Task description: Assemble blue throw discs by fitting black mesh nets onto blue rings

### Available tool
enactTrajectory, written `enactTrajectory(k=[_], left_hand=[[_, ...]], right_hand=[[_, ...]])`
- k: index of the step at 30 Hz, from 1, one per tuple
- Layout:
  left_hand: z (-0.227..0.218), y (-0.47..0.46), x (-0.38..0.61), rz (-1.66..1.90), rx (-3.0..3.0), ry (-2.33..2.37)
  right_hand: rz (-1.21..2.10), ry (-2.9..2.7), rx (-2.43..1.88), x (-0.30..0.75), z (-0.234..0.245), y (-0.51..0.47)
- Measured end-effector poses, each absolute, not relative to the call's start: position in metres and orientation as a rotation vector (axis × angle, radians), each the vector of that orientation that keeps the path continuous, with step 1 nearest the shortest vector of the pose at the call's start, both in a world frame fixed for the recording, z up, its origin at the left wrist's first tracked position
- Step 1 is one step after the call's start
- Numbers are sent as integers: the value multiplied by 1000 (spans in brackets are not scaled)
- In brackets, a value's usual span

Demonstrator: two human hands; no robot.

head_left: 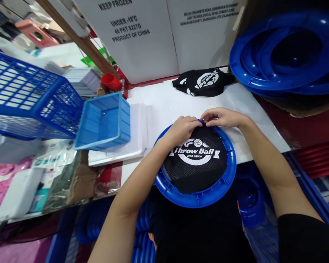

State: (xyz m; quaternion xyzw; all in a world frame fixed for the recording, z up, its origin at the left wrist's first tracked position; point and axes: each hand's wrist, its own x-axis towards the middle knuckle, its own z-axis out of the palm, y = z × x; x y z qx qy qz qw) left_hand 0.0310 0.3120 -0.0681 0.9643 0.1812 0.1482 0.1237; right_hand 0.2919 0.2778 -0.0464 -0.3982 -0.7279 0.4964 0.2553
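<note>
L hand (pixel 182 128) & R hand (pixel 222 117) are close tog. at the far rim of the blue ring (pixel 197 199), fingertips at the edge of the black cloth (pixel 197 177) w/ white "Throw Ball" print; can't tell how tight either grips. Ring's at the near edge of the white tbl (pixel 160 96), partly overhanging, cloth inside it. More blk cloths (pixel 200 83) lie behind, stacked blue rings (pixel 279 82) far R, lt-blue bin (pixel 98 122) on L.
</note>
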Motion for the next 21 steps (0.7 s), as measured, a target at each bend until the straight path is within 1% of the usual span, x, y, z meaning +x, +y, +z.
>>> enactTrajectory(k=[8,15,18,21], left_hand=[[-66,311,33,400,2820,544],[-69,314,31,403,2797,525],[-69,315,31,402,2780,514],[-67,313,30,401,2784,499]], right_hand=[[1248,-2016,-1119,292,-50,279],[1089,-2162,-1194,290,-46,275],[1120,-2155,-1185,292,-45,275],[1227,-2116,-1163,294,-46,278]])
